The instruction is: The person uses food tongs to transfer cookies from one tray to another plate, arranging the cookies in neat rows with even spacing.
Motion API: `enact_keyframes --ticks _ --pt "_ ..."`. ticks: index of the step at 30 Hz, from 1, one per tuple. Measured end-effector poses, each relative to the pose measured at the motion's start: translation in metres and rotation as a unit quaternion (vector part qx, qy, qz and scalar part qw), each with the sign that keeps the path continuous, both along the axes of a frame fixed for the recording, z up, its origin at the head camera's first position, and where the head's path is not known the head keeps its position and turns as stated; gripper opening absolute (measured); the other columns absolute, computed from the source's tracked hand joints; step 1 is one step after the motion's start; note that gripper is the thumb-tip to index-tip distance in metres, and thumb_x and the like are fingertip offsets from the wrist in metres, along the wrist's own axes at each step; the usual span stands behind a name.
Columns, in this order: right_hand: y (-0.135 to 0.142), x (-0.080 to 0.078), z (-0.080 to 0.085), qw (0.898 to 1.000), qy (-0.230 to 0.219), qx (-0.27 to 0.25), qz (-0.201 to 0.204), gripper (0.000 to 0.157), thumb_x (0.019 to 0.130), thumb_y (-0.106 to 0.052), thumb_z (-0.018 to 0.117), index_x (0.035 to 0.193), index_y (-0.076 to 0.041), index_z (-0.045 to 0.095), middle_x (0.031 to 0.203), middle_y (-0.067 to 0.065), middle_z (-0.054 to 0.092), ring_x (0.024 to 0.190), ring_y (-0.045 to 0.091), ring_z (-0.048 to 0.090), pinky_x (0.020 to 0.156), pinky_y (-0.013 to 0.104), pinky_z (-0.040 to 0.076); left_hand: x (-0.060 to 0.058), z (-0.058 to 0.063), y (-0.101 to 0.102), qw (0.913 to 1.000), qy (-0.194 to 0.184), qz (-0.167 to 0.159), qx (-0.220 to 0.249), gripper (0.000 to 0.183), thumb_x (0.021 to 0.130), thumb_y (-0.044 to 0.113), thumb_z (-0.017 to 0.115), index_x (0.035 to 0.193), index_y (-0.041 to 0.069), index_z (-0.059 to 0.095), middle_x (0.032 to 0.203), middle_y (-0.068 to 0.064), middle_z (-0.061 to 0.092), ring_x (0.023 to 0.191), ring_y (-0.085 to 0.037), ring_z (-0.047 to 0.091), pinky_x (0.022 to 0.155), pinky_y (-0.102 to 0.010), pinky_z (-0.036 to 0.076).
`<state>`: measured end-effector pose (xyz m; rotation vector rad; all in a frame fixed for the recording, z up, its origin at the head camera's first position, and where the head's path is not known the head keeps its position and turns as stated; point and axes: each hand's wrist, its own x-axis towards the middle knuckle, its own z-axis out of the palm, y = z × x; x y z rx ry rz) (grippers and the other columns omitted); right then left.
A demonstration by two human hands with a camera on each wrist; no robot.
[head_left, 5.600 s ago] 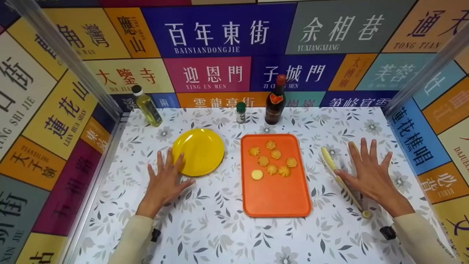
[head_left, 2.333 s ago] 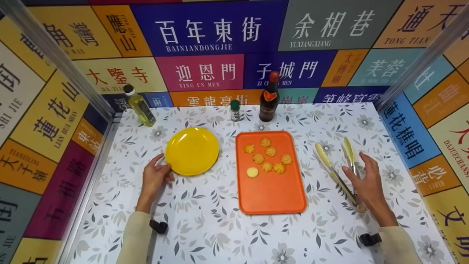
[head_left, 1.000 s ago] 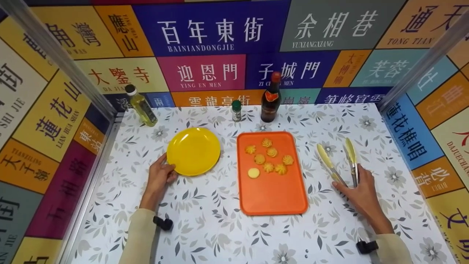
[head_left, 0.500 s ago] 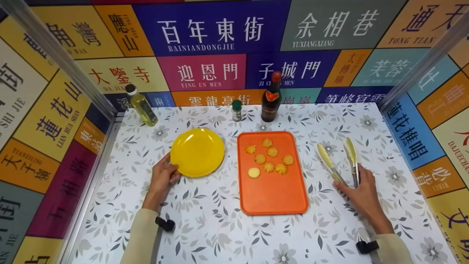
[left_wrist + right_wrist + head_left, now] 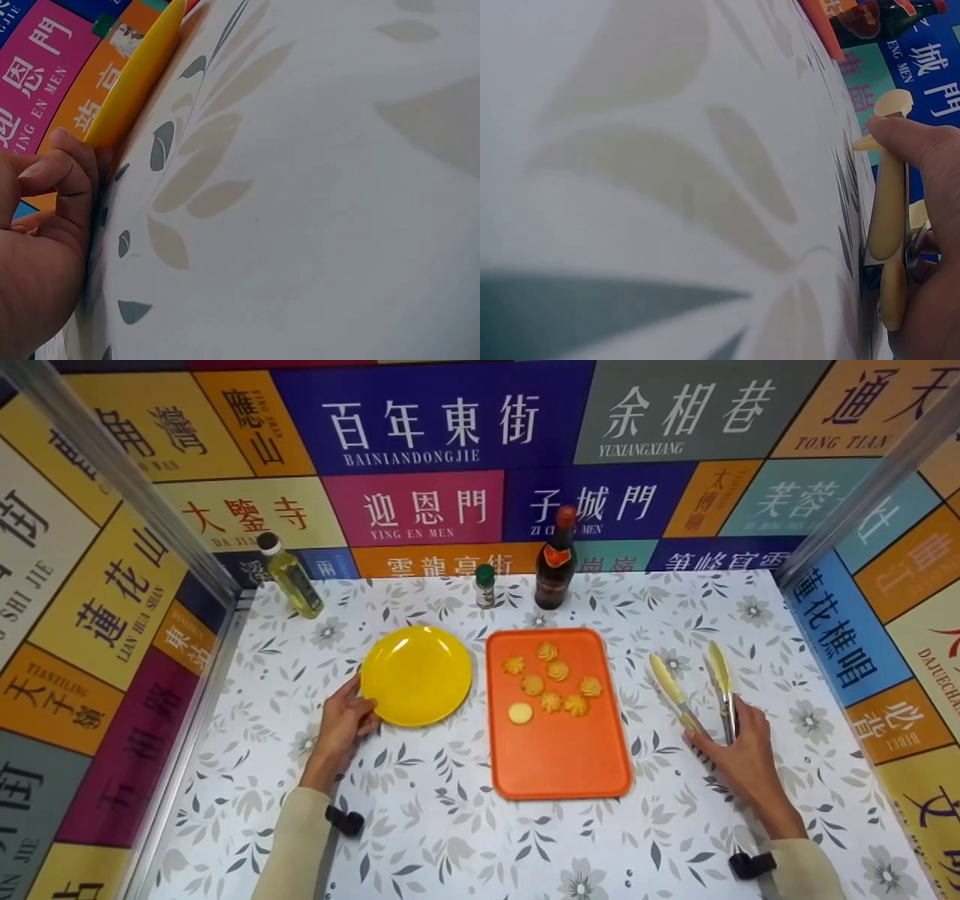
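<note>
My left hand point(image 5: 343, 729) pinches the near-left rim of a round yellow plate point(image 5: 417, 676), thumb on top. In the left wrist view the plate point(image 5: 142, 79) shows edge-on, low over the patterned cloth. My right hand point(image 5: 742, 754) grips a pair of tongs point(image 5: 718, 667) around the arms, thumb on one arm and fingers on the other. The tongs' pale yellow tips are spread apart and point away from me; the palm hides the hinge end. In the right wrist view the thumb presses along the tongs' yellow handle point(image 5: 889, 206).
Between the hands lies an orange tray point(image 5: 559, 765) bearing several piped cookies point(image 5: 557, 670) and one smooth round one point(image 5: 520, 713). Along the back stand an oil bottle point(image 5: 291, 577), a small green-capped jar point(image 5: 485, 587) and a dark red-capped bottle point(image 5: 555, 562). Printed panels enclose the table.
Both hands were spread flat at first. The left has taken the plate's rim and slid it right, closer to the tray. The right has taken hold of the tongs, whose arms have opened.
</note>
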<state>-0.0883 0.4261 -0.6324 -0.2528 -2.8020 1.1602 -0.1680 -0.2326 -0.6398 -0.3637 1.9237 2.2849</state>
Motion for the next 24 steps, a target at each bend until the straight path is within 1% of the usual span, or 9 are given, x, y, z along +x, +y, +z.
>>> enact_keyframes --ticks 3,8,11,14,17,20,24 --pt "-0.001 0.0 0.0 1.0 -0.001 0.002 -0.003 0.113 0.093 -0.038 0.089 0.172 0.007 0.021 0.159 0.038 0.031 0.142 0.057 0.035 0.112 0.071 0.034 0.001 0.001 0.003 0.9999 0.004 -0.007 -0.009 0.064 0.108 -0.001 0.059 0.169 0.011 0.043 0.074 -0.006 0.055 0.054 -0.015 0.049 0.046 -0.019 0.04" --pt "-0.002 0.0 -0.001 1.0 0.006 0.005 -0.001 0.113 0.093 -0.039 0.089 0.171 0.008 0.022 0.156 0.039 0.032 0.139 0.057 0.036 0.11 0.071 0.034 0.002 -0.001 0.004 0.9994 0.022 -0.02 -0.018 0.064 0.108 -0.001 0.06 0.169 0.008 0.042 0.074 -0.014 0.062 0.052 -0.016 0.05 0.045 -0.021 0.041" --pt "-0.002 0.0 0.0 1.0 0.013 0.014 -0.002 0.113 0.092 -0.039 0.089 0.171 0.008 0.022 0.154 0.04 0.034 0.136 0.056 0.037 0.107 0.071 0.036 0.002 -0.002 0.003 0.9978 0.036 -0.038 -0.04 0.065 0.109 0.001 0.062 0.17 0.009 0.041 0.074 -0.018 0.065 0.05 -0.016 0.052 0.045 -0.023 0.044" --pt "-0.002 0.001 0.001 0.999 0.017 0.026 -0.008 0.114 0.091 -0.041 0.09 0.171 0.007 0.024 0.153 0.04 0.037 0.134 0.055 0.038 0.104 0.069 0.037 0.002 -0.002 0.0 0.9949 0.045 -0.055 -0.072 0.068 0.11 0.005 0.063 0.172 0.009 0.036 0.076 -0.021 0.07 0.052 -0.017 0.058 0.048 -0.024 0.051" --pt "-0.002 0.002 0.002 0.999 0.015 0.044 -0.018 0.113 0.091 -0.044 0.09 0.171 0.006 0.027 0.15 0.039 0.041 0.131 0.055 0.041 0.102 0.068 0.038 0.002 -0.002 -0.003 0.9928 0.044 -0.067 -0.088 0.071 0.111 0.008 0.064 0.174 0.01 0.032 0.08 -0.024 0.073 0.056 -0.021 0.066 0.052 -0.026 0.057" --pt "-0.003 0.004 0.003 0.998 0.009 0.064 -0.027 0.111 0.091 -0.047 0.09 0.168 0.007 0.031 0.145 0.038 0.048 0.126 0.054 0.046 0.1 0.069 0.039 0.002 -0.001 -0.006 0.9921 0.038 -0.08 -0.088 0.073 0.111 0.01 0.065 0.175 0.011 0.03 0.085 -0.027 0.074 0.06 -0.024 0.069 0.056 -0.028 0.061" --pt "-0.006 0.005 0.007 0.996 -0.005 0.077 -0.043 0.103 0.091 -0.053 0.088 0.16 0.009 0.042 0.131 0.033 0.058 0.113 0.05 0.055 0.092 0.066 0.043 0.003 -0.002 -0.008 0.9912 0.036 -0.086 -0.094 0.072 0.111 0.011 0.065 0.175 0.013 0.03 0.088 -0.029 0.074 0.063 -0.026 0.07 0.059 -0.031 0.064"
